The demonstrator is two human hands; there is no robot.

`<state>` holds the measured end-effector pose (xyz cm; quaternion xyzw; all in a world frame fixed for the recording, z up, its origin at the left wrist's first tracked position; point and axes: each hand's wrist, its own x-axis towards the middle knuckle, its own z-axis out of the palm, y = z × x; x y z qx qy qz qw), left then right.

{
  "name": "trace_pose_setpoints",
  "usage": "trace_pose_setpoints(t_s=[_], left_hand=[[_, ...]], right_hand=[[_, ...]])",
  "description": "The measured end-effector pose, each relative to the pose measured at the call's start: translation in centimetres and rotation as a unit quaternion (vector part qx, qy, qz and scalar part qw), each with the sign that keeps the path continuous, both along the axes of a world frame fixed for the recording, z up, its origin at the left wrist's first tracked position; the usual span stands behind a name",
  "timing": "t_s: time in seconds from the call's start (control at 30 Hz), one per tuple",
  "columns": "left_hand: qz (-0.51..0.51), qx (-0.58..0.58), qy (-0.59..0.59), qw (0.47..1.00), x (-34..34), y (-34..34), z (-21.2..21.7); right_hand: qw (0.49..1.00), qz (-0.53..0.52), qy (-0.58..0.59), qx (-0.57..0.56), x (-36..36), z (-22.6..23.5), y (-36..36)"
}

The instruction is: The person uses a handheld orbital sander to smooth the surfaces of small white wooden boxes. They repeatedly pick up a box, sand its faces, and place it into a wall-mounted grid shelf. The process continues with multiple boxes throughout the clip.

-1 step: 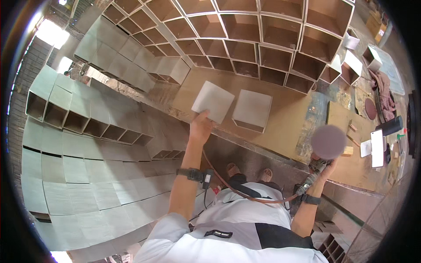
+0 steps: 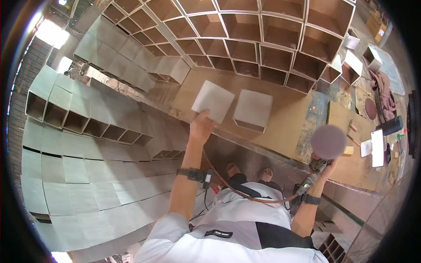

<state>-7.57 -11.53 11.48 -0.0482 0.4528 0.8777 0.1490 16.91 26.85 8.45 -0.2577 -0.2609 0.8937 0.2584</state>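
Observation:
At the table's near edge, my left hand (image 2: 201, 126) grips the near corner of a white box (image 2: 213, 100), its fingers closed on the edge. The box is turned at an angle on the brown board. Just right of it, and apart from it, stands a second white box (image 2: 253, 105). Further right, my right hand (image 2: 326, 169) is wrapped round an air sander (image 2: 316, 165), partly hidden under its round purplish disc (image 2: 329, 141). The disc faces up, away from both boxes. A reddish-brown hose (image 2: 263, 201) runs from the tool across my front.
Open-fronted boxes (image 2: 239, 50) are stacked along the table's far side. More white boxes (image 2: 83, 164) fill the left. On the right lie a spare sanding disc (image 2: 370, 108), a checked cloth (image 2: 384, 94), a phone-like white slab (image 2: 377, 148), a dark cylinder (image 2: 390, 126) and wood scraps.

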Motion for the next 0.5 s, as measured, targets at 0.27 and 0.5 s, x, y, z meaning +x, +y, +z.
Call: trace_pose_setpoints(t_s=[0.27,0.5], left_hand=[[0.024,-0.219,0.076,0.973,-0.1,2.1,-3.0],[-0.087,-0.427,0.072,0.897,3.3,6.8,-7.5]], right_hand=[[0.984,-0.087,-0.068,0.138,1.2,-9.4,4.0],[0.995,-0.061,-0.074,0.037,-0.5,-1.4,-0.2]])
